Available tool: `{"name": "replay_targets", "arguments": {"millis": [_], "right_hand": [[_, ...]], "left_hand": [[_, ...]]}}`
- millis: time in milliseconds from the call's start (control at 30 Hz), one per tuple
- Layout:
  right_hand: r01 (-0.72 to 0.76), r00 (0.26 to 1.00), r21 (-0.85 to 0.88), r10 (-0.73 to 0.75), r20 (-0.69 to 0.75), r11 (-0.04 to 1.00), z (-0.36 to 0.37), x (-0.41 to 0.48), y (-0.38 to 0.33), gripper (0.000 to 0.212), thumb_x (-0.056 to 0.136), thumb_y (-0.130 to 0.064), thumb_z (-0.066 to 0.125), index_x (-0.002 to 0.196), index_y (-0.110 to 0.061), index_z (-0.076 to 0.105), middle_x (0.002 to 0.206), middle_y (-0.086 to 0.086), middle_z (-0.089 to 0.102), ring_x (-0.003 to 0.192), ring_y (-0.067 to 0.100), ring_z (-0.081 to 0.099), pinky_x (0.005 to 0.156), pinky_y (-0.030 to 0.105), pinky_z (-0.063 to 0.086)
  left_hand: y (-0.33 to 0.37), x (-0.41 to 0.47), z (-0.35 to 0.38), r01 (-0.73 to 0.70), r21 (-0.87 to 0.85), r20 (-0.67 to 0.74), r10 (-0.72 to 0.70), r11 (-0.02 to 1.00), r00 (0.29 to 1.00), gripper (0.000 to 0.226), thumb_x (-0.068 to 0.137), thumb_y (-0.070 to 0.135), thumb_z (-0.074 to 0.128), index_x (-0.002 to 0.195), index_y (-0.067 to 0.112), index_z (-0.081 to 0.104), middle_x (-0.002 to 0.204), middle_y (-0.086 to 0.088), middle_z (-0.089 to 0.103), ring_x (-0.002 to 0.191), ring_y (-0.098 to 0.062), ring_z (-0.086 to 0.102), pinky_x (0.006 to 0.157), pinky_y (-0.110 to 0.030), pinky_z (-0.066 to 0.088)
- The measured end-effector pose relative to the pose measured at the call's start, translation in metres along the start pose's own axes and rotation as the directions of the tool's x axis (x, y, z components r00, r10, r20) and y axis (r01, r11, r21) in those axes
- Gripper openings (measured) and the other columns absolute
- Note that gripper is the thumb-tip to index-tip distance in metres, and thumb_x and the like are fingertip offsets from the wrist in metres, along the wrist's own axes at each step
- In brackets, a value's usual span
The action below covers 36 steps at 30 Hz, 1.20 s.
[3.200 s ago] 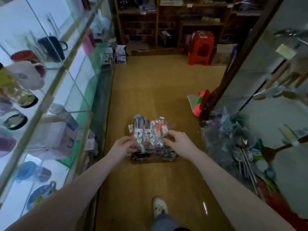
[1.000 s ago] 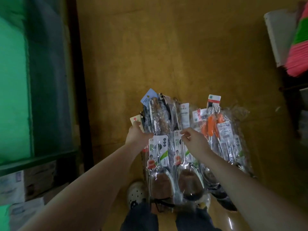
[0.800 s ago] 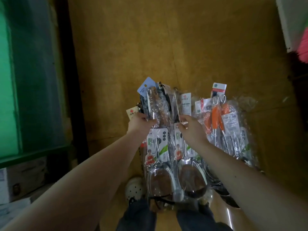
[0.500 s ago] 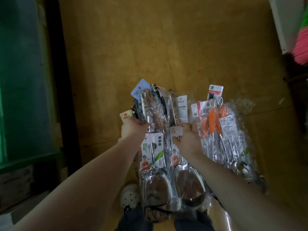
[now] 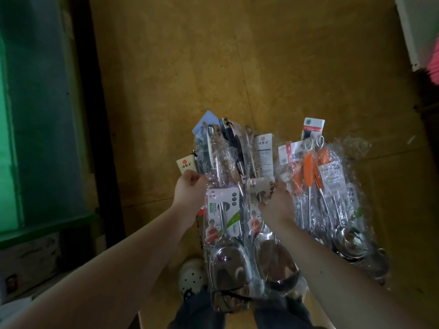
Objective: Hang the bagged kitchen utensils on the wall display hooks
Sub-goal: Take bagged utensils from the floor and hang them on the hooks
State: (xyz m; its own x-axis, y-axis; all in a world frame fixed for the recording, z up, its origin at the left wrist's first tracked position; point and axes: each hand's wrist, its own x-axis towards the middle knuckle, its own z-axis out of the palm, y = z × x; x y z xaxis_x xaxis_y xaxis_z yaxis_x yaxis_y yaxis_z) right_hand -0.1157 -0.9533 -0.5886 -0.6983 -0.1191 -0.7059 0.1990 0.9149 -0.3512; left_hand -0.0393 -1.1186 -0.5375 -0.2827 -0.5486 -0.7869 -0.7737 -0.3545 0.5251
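A pile of bagged kitchen utensils (image 5: 263,200) lies in front of me above the brown floor: steel ladles and spatulas in clear plastic with printed cards. My left hand (image 5: 190,191) grips the left edge of a bagged steel spatula (image 5: 223,222). My right hand (image 5: 275,203) pinches the card top of the bagged ladle (image 5: 273,252) beside it. To the right lie orange-handled utensils (image 5: 311,172) in bags. No wall hooks are in view.
A glass display cabinet (image 5: 42,129) with a dark frame stands along the left. Brown floor (image 5: 237,67) spreads ahead. A white board (image 5: 413,27) and a pink object (image 5: 434,65) sit at the top right. My shoe (image 5: 191,274) shows below the pile.
The view dropped from the aisle to the pile. Over the last second both hands closed on the two front bags, the right one moving from the bag's middle to its card top.
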Motion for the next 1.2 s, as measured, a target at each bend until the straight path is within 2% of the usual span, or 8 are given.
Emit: {"name": "replay_targets", "arguments": {"millis": [100,200,333,467,733,867,1033,1200], "right_hand": [[-0.005,1.0,0.034,0.005,-0.012,0.999,-0.001,-0.006,-0.002,0.072,0.08,-0.01,0.072,0.14,-0.007,0.032,0.119,0.012,0.053,0.092,0.021,0.055,0.054,0.009,0.036],[-0.011,1.0,0.145,0.012,-0.009,0.989,-0.007,-0.012,-0.002,0.059,0.081,-0.012,0.07,0.133,-0.009,0.042,0.111,0.006,0.06,0.079,0.013,0.058,0.045,0.012,0.035],[-0.026,0.999,0.258,0.018,0.033,0.966,-0.026,-0.024,0.0,0.046,0.081,-0.009,0.069,0.121,-0.013,0.047,0.1,-0.003,0.061,0.084,0.018,0.062,0.063,0.029,0.052],[-0.034,0.995,0.275,0.006,0.102,0.961,-0.039,-0.035,0.004,0.052,0.082,-0.002,0.063,0.129,-0.012,0.045,0.091,-0.006,0.056,0.071,0.008,0.056,0.05,0.021,0.043],[-0.037,0.987,0.242,-0.003,0.162,0.97,-0.043,-0.049,0.011,0.039,0.077,-0.011,0.071,0.113,-0.014,0.055,0.094,-0.001,0.062,0.089,0.019,0.061,0.065,0.026,0.05],[-0.022,0.976,0.249,-0.033,0.216,0.968,-0.055,-0.065,0.008,0.019,0.079,-0.035,0.074,0.089,-0.021,0.067,0.09,0.001,0.069,0.07,0.011,0.062,0.062,0.022,0.049],[-0.001,0.974,0.258,-0.058,0.218,0.966,-0.094,-0.092,-0.009,0.026,0.083,-0.035,0.069,0.086,-0.009,0.066,0.078,0.006,0.067,0.065,0.018,0.064,0.056,0.022,0.049],[0.094,0.984,0.314,-0.135,0.113,0.945,-0.154,-0.125,-0.032,0.024,0.083,-0.029,0.071,0.071,-0.011,0.061,0.073,0.011,0.064,0.069,0.02,0.058,0.055,0.018,0.039]], "left_hand": [[0.0,-0.004,0.002,0.04,-0.095,-0.031,-0.043,0.995,0.999,0.014,0.093,0.013,0.049,0.104,0.005,0.054,0.098,-0.016,0.066,0.085,-0.032,0.06,0.08,-0.042,0.052],[0.004,-0.01,0.004,0.056,-0.151,-0.024,-0.06,0.987,0.998,0.008,0.093,0.011,0.048,0.099,0.008,0.051,0.097,-0.011,0.064,0.081,-0.025,0.053,0.075,-0.039,0.049],[0.014,-0.026,0.006,0.114,-0.272,0.034,-0.109,0.956,0.993,0.022,0.093,0.01,0.046,0.114,0.017,0.048,0.1,-0.003,0.054,0.083,-0.018,0.052,0.071,-0.031,0.043],[0.025,-0.045,0.008,0.107,-0.245,0.174,-0.064,0.964,0.983,0.042,0.087,0.022,0.065,0.123,0.019,0.044,0.097,0.006,0.056,0.079,-0.008,0.053,0.06,-0.022,0.036],[0.024,-0.048,0.013,0.059,-0.222,0.103,-0.037,0.973,0.994,0.028,0.081,0.043,0.068,0.099,0.023,0.063,0.095,0.011,0.063,0.093,-0.008,0.058,0.101,-0.041,0.043],[0.027,-0.066,0.009,0.034,-0.158,0.092,-0.02,0.987,0.996,0.044,0.089,0.047,0.057,0.113,0.011,0.063,0.093,0.003,0.067,0.087,-0.018,0.061,0.082,-0.031,0.047],[0.053,-0.112,0.004,-0.07,-0.071,0.098,0.077,0.995,0.992,0.043,0.096,0.044,0.047,0.068,0.012,0.052,0.072,0.003,0.054,0.064,-0.009,0.045,0.059,-0.019,0.039],[0.113,-0.166,0.002,-0.155,-0.052,0.097,0.16,0.987,0.982,0.048,0.096,0.045,0.045,0.06,0.014,0.046,0.056,0.002,0.044,0.047,-0.009,0.036,0.053,-0.024,0.033]]}}
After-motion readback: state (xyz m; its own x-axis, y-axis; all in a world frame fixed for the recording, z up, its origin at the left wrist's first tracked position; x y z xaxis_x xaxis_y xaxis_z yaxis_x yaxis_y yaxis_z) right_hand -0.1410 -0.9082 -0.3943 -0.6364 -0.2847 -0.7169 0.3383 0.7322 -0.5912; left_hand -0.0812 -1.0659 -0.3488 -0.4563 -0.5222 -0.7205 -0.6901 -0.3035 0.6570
